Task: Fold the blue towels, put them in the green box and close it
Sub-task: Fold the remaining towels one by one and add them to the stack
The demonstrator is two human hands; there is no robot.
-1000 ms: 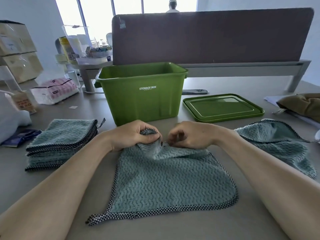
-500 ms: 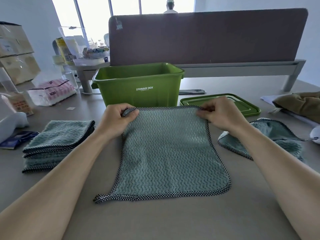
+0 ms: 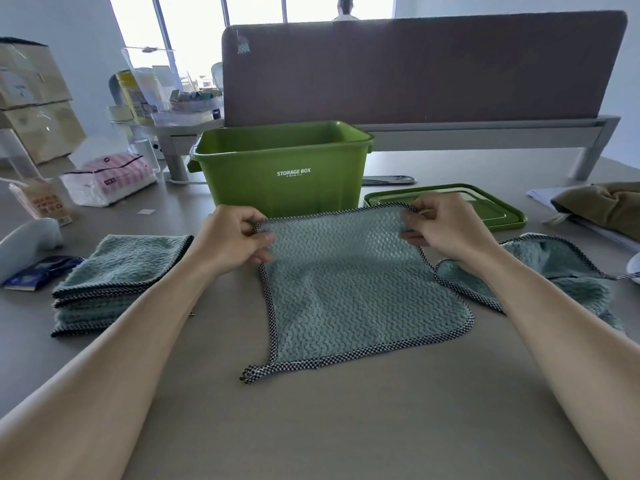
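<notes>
Left hand (image 3: 235,239) pinches the far-left corner of a blue towel (image 3: 360,299), right hand (image 3: 446,230) pinches the far-right corner — both closed on the checkered hem, far edge lifted off the worktop (image 3: 346,427), near edge lying flat. The towel sits centre, just in front of the open green box (image 3: 280,168); the lid (image 3: 485,209) lies right of the box. A folded stack (image 3: 117,275) is at left, an unfolded towel (image 3: 561,271) at right. Step judged: first fold. To do it well — keep the far edge taut, bring both corners toward the near corners together, match the hems, then flatten. The near-left corner curls; uneven pull risks a skewed fold.
</notes>
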